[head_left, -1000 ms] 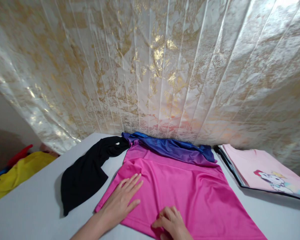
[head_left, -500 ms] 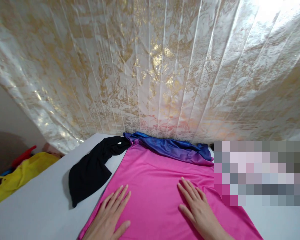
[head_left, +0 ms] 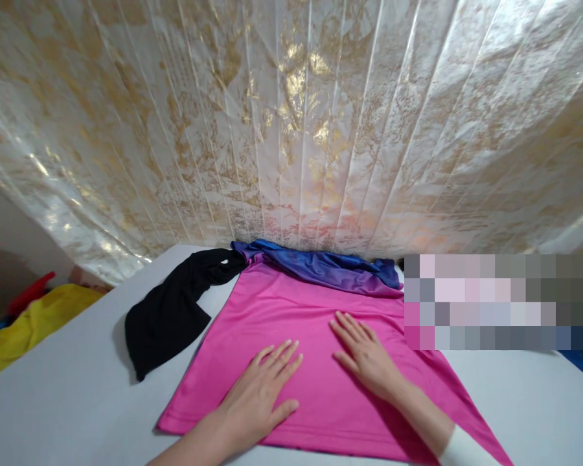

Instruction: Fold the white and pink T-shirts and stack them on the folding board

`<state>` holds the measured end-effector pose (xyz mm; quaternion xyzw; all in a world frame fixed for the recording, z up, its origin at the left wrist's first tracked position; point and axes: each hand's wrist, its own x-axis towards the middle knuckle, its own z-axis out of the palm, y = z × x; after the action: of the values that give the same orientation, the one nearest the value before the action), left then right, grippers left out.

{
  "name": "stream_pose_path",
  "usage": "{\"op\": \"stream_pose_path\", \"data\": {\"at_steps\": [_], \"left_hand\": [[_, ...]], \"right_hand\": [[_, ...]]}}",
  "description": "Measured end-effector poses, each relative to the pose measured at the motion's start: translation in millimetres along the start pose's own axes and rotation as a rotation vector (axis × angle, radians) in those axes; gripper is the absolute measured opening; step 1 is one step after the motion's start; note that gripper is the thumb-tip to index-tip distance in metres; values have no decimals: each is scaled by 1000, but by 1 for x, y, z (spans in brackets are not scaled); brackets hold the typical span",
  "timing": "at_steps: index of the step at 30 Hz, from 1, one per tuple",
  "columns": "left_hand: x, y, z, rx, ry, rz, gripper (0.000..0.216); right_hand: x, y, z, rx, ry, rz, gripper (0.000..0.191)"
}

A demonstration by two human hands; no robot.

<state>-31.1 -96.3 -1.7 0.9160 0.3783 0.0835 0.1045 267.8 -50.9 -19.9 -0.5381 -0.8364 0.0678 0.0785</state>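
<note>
Palms down: left hand (head_left: 262, 395) & right hand (head_left: 364, 353) lie flat, fingers spread, gripping nothing, side by side on pink garment (head_left: 291, 323) spread across grey table (head_left: 68, 414), near black cloth (head_left: 170, 314).

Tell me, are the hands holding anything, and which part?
Nothing is held. The left hand and right hand both lie flat, palms down, on the middle of the pink cloth, pressing it against the white table.
</note>
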Motion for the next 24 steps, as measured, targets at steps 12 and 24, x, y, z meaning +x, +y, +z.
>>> {"op": "stream_pose_path", "data": {"at_steps": [12, 24], "left_hand": [[44, 42, -4, -220, -138, 271, 53], [90, 37, 23, -186, -96, 338, 67]], "right_hand": [[-7, 83, -18, 185, -19, 87, 57], [75, 153, -5, -95, 63, 374, 66]]}}
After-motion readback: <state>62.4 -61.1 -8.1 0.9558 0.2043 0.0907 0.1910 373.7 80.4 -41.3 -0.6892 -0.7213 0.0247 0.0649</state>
